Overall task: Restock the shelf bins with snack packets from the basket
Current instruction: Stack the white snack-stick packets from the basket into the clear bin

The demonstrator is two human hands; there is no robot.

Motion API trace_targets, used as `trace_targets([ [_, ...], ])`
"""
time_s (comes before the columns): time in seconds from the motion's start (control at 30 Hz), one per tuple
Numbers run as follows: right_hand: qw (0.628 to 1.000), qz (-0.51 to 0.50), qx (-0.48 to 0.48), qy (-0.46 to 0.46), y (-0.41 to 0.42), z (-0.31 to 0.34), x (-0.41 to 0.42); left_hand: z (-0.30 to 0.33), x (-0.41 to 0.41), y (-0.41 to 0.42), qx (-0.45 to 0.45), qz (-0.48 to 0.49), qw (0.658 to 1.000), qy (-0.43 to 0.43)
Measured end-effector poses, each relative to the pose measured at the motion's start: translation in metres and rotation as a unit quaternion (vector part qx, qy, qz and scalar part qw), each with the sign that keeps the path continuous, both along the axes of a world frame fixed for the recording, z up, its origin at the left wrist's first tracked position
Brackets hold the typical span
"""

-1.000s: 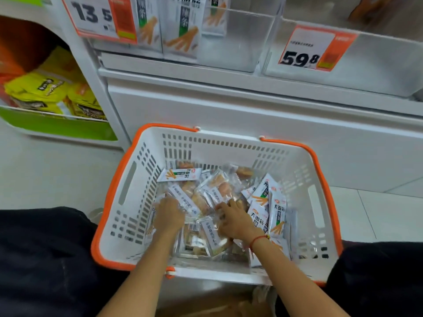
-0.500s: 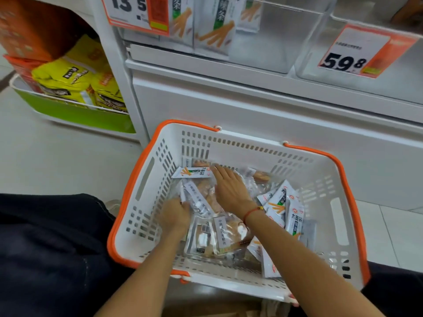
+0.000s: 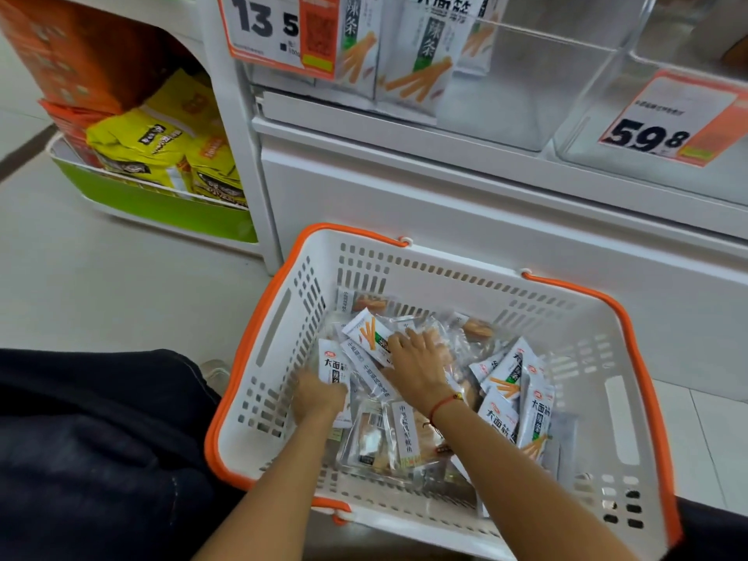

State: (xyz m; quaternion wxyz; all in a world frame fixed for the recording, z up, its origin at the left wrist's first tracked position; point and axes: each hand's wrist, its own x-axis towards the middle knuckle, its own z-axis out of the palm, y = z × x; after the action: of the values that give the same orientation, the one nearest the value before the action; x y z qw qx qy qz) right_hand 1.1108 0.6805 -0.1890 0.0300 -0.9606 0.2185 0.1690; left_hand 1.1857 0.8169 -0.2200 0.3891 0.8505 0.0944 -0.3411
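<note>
A white basket with an orange rim (image 3: pixel 259 342) stands on the floor below the shelf. It holds several white stick-snack packets (image 3: pixel 508 372) and clear packets (image 3: pixel 388 437). My left hand (image 3: pixel 317 396) is low at the basket's left side, closed on an upright white packet (image 3: pixel 332 366). My right hand (image 3: pixel 417 364) reaches to the middle, and its fingers pinch the end of a tilted white packet (image 3: pixel 366 330). Above, a clear shelf bin (image 3: pixel 538 83) holds white packets (image 3: pixel 421 58) of the same kind. A second clear bin (image 3: pixel 607 131) is to its right.
Price tags read 13.5 (image 3: pixel 267 30) and 59.8 (image 3: pixel 664 123). At the left, yellow bags (image 3: pixel 149 147) sit on a low green-fronted shelf, with orange boxes (image 3: pixel 73 46) above them. My dark trouser legs (image 3: pixel 101 459) flank the basket. A white shelf base (image 3: pixel 485 220) stands behind it.
My right hand moved from the near middle toward the far left and took the tilted white packet. My left hand raised a white packet upright. The view swung left.
</note>
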Motion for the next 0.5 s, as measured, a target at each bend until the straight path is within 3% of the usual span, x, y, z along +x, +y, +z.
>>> trace_targets([
  [0.07,1.000,0.005,-0.013,0.003,0.003,-0.001,-0.001,0.011,0.002,-0.003,-0.032,-0.001,0.999,-0.030],
  [0.17,1.000,-0.024,-0.003,-0.012,0.001,0.005,0.001,0.029,0.015,0.001,-0.024,-0.096,0.991,-0.092],
  [0.27,0.983,-0.119,0.120,-0.075,-0.006,0.018,0.002,0.051,0.032,0.005,-0.002,-0.207,0.973,-0.102],
  [0.3,0.953,-0.178,0.211,-0.125,-0.008,0.024,0.002,0.060,0.036,0.004,-0.007,-0.225,0.968,-0.108],
  [0.4,0.809,-0.310,0.444,-0.228,-0.011,0.042,-0.001,0.081,0.048,-0.001,-0.061,-0.232,0.965,-0.107],
  [0.5,0.779,-0.320,0.492,-0.219,-0.021,0.059,-0.010,0.099,0.055,-0.007,-0.136,-0.171,0.972,-0.087],
])
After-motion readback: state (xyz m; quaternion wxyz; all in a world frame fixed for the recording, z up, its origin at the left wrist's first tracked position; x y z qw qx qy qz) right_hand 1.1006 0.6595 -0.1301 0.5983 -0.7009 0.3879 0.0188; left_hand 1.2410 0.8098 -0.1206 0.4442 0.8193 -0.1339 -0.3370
